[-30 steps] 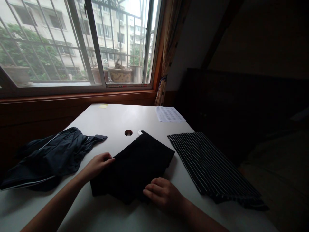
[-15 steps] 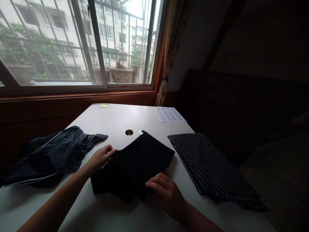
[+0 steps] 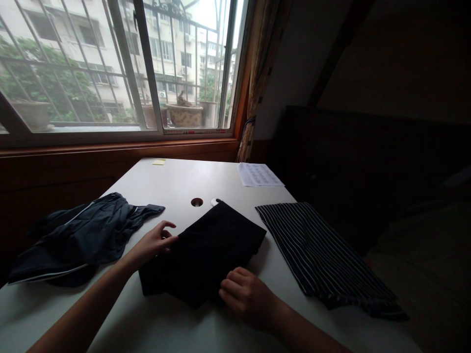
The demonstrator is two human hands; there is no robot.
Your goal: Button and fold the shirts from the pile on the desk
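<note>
A folded black garment (image 3: 206, 252) lies in the middle of the white table (image 3: 176, 181). My left hand (image 3: 152, 242) pinches its left corner, with the upper fingers raised and apart. My right hand (image 3: 245, 296) rests with curled fingers on the garment's near right edge, gripping the cloth. Both forearms reach in from the bottom of the view.
A crumpled dark blue garment with white piping (image 3: 77, 235) lies at the left. A folded black-and-white striped cloth (image 3: 320, 255) lies at the right. A printed sheet (image 3: 257, 174) and a yellow note (image 3: 159, 162) sit near the window. A round cable hole (image 3: 196, 201) is behind the black garment.
Half a second ago the black garment's left corner was lifted a little. Now it lies flatter, and my right hand has drawn slightly nearer along the near edge.
</note>
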